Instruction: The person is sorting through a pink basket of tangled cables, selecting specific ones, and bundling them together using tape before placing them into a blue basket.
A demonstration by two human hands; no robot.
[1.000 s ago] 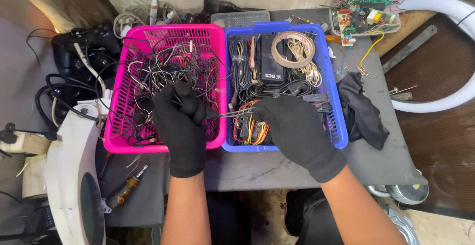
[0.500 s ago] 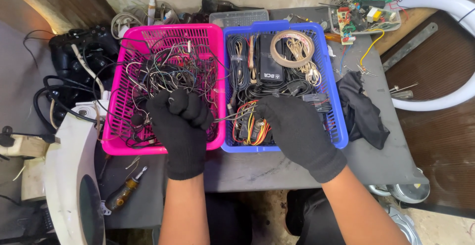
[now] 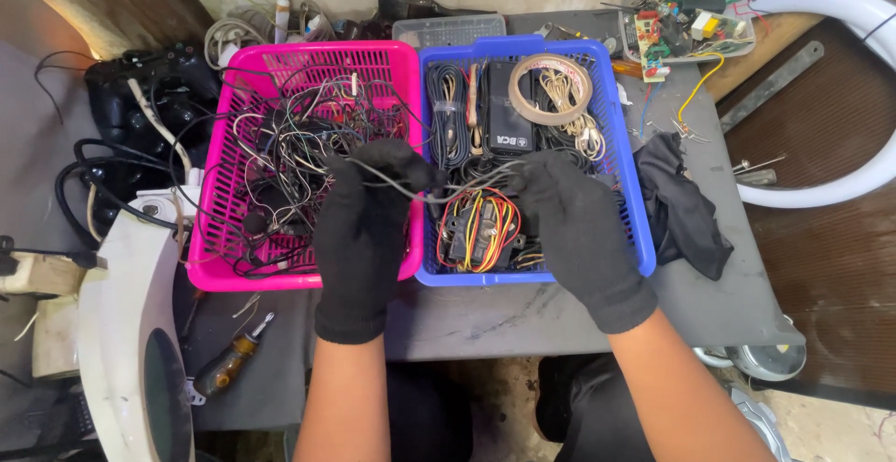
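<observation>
Both my hands wear black gloves. My left hand [image 3: 366,229] hovers over the near right corner of the pink basket [image 3: 213,271], which is full of tangled thin wires. My right hand [image 3: 574,229] is over the near part of the blue basket [image 3: 644,238]. A thin grey wire [image 3: 448,191] stretches between the two hands, each pinching one end. Under it in the blue basket lies a bundle of red, orange and yellow wires [image 3: 481,224]. A tape roll [image 3: 562,89] and a black box [image 3: 509,117] sit at the basket's far end.
A black cloth [image 3: 686,205] lies right of the blue basket. Circuit boards in a tray [image 3: 686,23] are at the far right. A screwdriver [image 3: 231,364] lies near the table's front left. A white curved housing [image 3: 121,331] stands left, black cables [image 3: 103,182] behind it.
Both hands have risen slightly from the baskets and drawn apart, and the grey wire is now pulled taut between them above the gap between the baskets.
</observation>
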